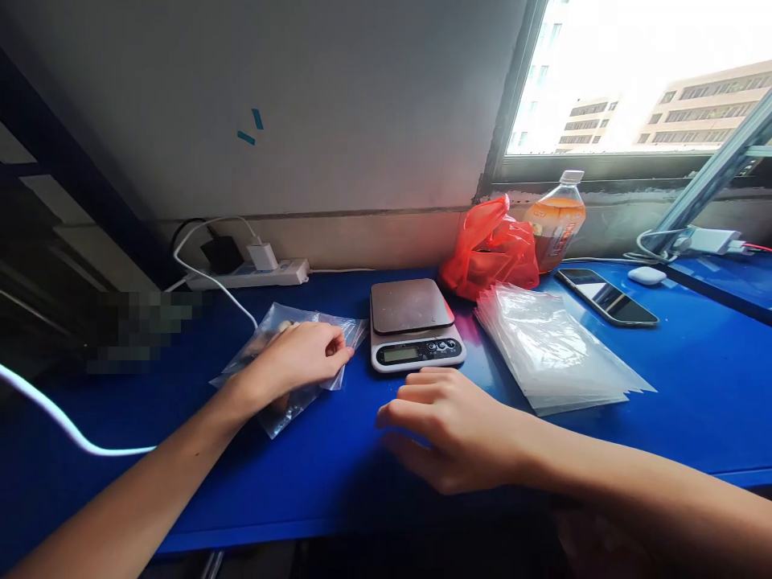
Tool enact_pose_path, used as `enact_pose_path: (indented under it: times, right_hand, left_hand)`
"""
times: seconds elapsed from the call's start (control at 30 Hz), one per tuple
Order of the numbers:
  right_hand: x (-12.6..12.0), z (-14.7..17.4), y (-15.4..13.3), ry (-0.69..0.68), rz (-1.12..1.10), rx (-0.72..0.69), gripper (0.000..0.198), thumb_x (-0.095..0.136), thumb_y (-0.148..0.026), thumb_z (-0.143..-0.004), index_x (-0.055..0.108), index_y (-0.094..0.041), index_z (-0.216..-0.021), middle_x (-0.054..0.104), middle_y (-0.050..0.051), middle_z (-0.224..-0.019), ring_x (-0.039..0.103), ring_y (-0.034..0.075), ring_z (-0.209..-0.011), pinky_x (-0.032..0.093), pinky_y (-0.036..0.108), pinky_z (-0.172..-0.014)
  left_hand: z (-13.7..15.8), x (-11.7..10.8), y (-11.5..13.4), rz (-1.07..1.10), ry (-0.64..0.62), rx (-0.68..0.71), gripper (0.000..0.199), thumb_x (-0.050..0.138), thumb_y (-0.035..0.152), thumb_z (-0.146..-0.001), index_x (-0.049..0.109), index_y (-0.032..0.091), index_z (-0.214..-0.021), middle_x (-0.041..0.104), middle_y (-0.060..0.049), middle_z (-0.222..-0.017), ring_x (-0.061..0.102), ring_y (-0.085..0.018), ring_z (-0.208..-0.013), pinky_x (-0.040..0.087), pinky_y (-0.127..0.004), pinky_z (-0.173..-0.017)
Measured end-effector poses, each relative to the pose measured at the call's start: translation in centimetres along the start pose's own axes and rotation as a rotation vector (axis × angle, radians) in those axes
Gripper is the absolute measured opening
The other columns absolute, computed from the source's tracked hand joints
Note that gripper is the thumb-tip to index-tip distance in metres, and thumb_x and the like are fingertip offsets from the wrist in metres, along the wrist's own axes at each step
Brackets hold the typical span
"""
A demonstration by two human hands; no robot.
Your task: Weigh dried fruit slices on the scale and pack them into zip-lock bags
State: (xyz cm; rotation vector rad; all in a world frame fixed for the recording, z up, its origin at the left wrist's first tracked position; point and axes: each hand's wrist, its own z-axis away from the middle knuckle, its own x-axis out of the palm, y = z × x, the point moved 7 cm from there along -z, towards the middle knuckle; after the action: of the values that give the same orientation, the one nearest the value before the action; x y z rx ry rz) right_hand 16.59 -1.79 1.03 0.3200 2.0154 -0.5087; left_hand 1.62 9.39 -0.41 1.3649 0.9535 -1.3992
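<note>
My left hand [305, 354] lies over a small pile of clear plastic bags [295, 406], its thumb and forefinger closed together at the pile's right edge. Brownish contents show through the plastic, mostly hidden by the hand. Just right of the pile stands a digital kitchen scale [416, 326] with a bare metal plate and a display facing me. In front of the scale, my right hand [449, 430] hovers with loosely bent fingers, the thumb apart and slightly blurred; nothing shows in it. A stack of flat clear bags [555, 350] rests right of the scale.
Behind the stack are a red plastic bag [491, 249] and a drink bottle [558, 221]. A phone [609, 297] and a white earbud case [646, 275] lie to the right. A power strip [250, 275] with chargers runs along the wall; a white cable [72, 430] crosses the blue table [326, 490].
</note>
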Motion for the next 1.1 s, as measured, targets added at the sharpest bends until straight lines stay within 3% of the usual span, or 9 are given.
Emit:
enact_pose_path:
  times: [0.23, 0.37, 0.43, 0.6, 0.7, 0.87, 1.0, 1.1]
  right_hand:
    - [-0.2, 0.0, 1.6, -0.009, -0.185, 0.194, 0.015, 0.054, -0.026, -0.090, 0.065, -0.017, -0.094, 0.063, 0.003, -0.076, 0.055, 0.014, -0.068, 0.038, 0.027, -0.064]
    - [0.6, 0.3, 3.4, 0.196, -0.656, 0.518, 0.028, 0.057, -0.031, -0.088, 0.048, -0.020, -0.112, 0.058, 0.000, -0.088, 0.055, 0.011, -0.068, 0.043, 0.025, -0.063]
    - [1.9, 0.5, 4.1, 0.271, -0.915, 0.649, 0.034, 0.056, -0.035, -0.088, 0.038, -0.021, -0.112, 0.054, 0.000, -0.090, 0.054, 0.010, -0.066, 0.045, 0.025, -0.060]
    - [3.8, 0.1, 4.8, 0.316, -1.180, 0.669, 0.024, 0.053, -0.027, -0.088, 0.031, -0.024, -0.098, 0.048, -0.006, -0.075, 0.051, 0.010, -0.063, 0.043, 0.024, -0.059]
    - [3.7, 0.0, 5.2, 0.357, -1.212, 0.620, 0.025, 0.055, -0.026, -0.084, 0.031, -0.024, -0.093, 0.047, -0.007, -0.076, 0.045, 0.008, -0.060, 0.039, 0.021, -0.054]
    - [2.6, -0.1, 5.2, 0.443, -1.102, 0.528, 0.021, 0.056, -0.020, -0.077, 0.036, -0.023, -0.084, 0.046, -0.004, -0.077, 0.045, 0.009, -0.066, 0.041, 0.023, -0.059]
    - [1.5, 0.4, 6.0, 0.531, -0.928, 0.606, 0.016, 0.051, -0.017, -0.074, 0.036, -0.022, -0.075, 0.042, -0.006, -0.070, 0.041, 0.008, -0.060, 0.036, 0.022, -0.054]
    - [1.0, 0.4, 6.4, 0.497, -0.785, 0.639, 0.015, 0.049, -0.014, -0.071, 0.036, -0.022, -0.070, 0.040, -0.007, -0.063, 0.039, 0.008, -0.055, 0.031, 0.022, -0.050]
  left_hand:
    - [0.6, -0.3, 1.0, 0.028, 0.052, -0.008, 0.026, 0.043, 0.027, -0.082, 0.047, 0.022, -0.057, 0.059, -0.001, -0.057, 0.051, -0.018, -0.055, 0.026, -0.030, -0.055]
    - [2.1, -0.3, 2.9, 0.104, 0.070, 0.022, 0.028, 0.041, 0.030, -0.084, 0.048, 0.022, -0.059, 0.055, 0.001, -0.056, 0.049, -0.016, -0.055, 0.028, -0.028, -0.053]
    - [3.2, -0.2, 4.4, 0.210, 0.055, 0.081, 0.027, 0.041, 0.031, -0.084, 0.047, 0.021, -0.059, 0.054, 0.002, -0.056, 0.047, -0.015, -0.054, 0.028, -0.027, -0.052]
    - [5.1, -0.3, 7.1, 0.462, 0.021, 0.234, 0.030, 0.041, 0.031, -0.085, 0.045, 0.021, -0.057, 0.051, 0.002, -0.055, 0.044, -0.014, -0.051, 0.029, -0.026, -0.048]
    - [5.2, -0.6, 7.4, 0.487, 0.058, 0.264, 0.033, 0.041, 0.035, -0.088, 0.048, 0.022, -0.059, 0.051, 0.002, -0.055, 0.044, -0.014, -0.050, 0.031, -0.027, -0.049]
    - [5.2, -0.8, 7.4, 0.431, 0.123, 0.275, 0.032, 0.041, 0.034, -0.089, 0.050, 0.021, -0.061, 0.057, 0.002, -0.059, 0.049, -0.015, -0.054, 0.036, -0.028, -0.056]
    - [5.3, -2.1, 6.4, 0.442, 0.250, 0.241, 0.029, 0.038, 0.033, -0.091, 0.052, 0.022, -0.068, 0.064, 0.000, -0.067, 0.057, -0.018, -0.063, 0.040, -0.030, -0.062]
    - [5.1, -3.0, 4.7, 0.509, 0.334, 0.145, 0.029, 0.038, 0.037, -0.092, 0.050, 0.023, -0.071, 0.062, 0.001, -0.063, 0.056, -0.017, -0.058, 0.040, -0.029, -0.056]
